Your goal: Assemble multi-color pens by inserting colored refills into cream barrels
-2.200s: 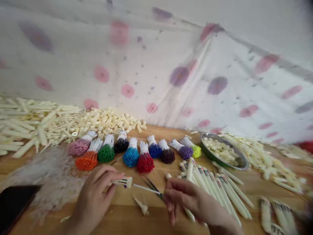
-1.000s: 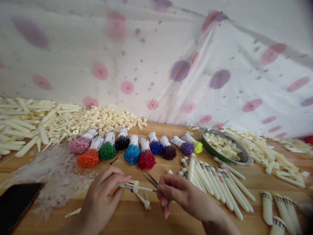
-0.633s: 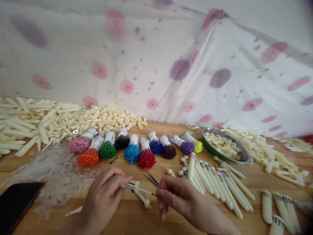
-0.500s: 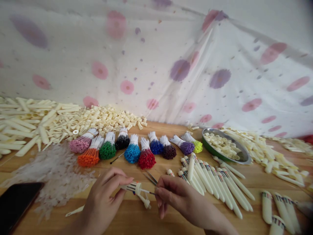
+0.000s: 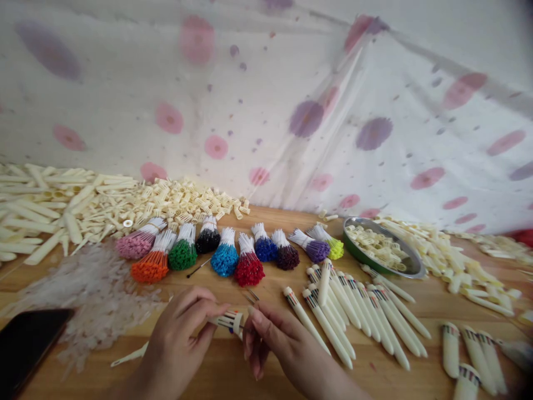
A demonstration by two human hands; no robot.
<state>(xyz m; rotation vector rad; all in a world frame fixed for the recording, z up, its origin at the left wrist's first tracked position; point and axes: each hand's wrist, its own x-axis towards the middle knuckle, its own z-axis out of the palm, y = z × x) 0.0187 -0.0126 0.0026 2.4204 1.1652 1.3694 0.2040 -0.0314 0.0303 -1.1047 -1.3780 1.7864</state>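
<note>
My left hand (image 5: pixel 183 333) is closed in a pinch around a cream slotted pen barrel top (image 5: pixel 230 320), with coloured pieces showing in its slots. Right beside the top's open end, my right hand (image 5: pixel 277 339) pinches a thin pen refill, mostly hidden by the fingers. Tweezers (image 5: pixel 252 295) lie on the table just behind the right fingertips, partly covered. Bundles of white refills with coloured ends stand beyond the hands, among them the red bundle (image 5: pixel 249 266), light blue bundle (image 5: pixel 225 258) and orange bundle (image 5: pixel 150 266).
Multicolour pens (image 5: pixel 366 311) lie in a row at the right, with several more near the right edge. A green-sided metal bowl (image 5: pixel 417 271) holds slotted parts. Cream barrels (image 5: pixel 37 222) are heaped at left, by clear plastic pieces (image 5: pixel 100 300) and a phone (image 5: pixel 33 344).
My right hand has moved left, up to the end of the pen top. The white refill length seen between the hands is now out of sight.
</note>
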